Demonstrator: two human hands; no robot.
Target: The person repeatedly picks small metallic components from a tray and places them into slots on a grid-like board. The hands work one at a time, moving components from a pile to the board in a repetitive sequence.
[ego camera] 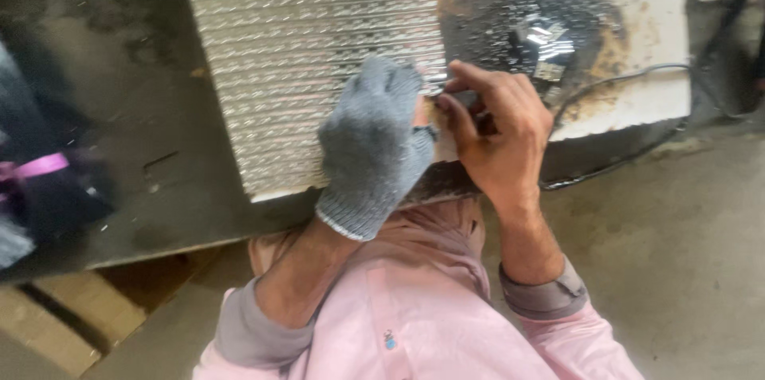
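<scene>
Floor: grey concrete (685, 252) spreads out right of the grip and below it, dusty and bare.
Slab: a white block (637, 37), scorched brown and black up beyond the fingers, carries a stack of ribbed metal strips (311, 45) to the left.
Cable: a dark lead (621, 77) curves off to the right of the pinch.
Gloved hand: the left hand (374, 149), in a grey knit glove, curls down on the stack edge — what it grasps, if anything, I cannot tell.
Bare hand: the right hand (498, 137) pinches closed on a small metal piece (438, 77) just at the glove's knuckles.
Doing it well: probably steady the stack with the glove and keep the pinch low and firm.
Hard to see: the small piece is mostly covered — its shape is unclear; the shiny scraps (542, 41) above the grip blur together.
</scene>
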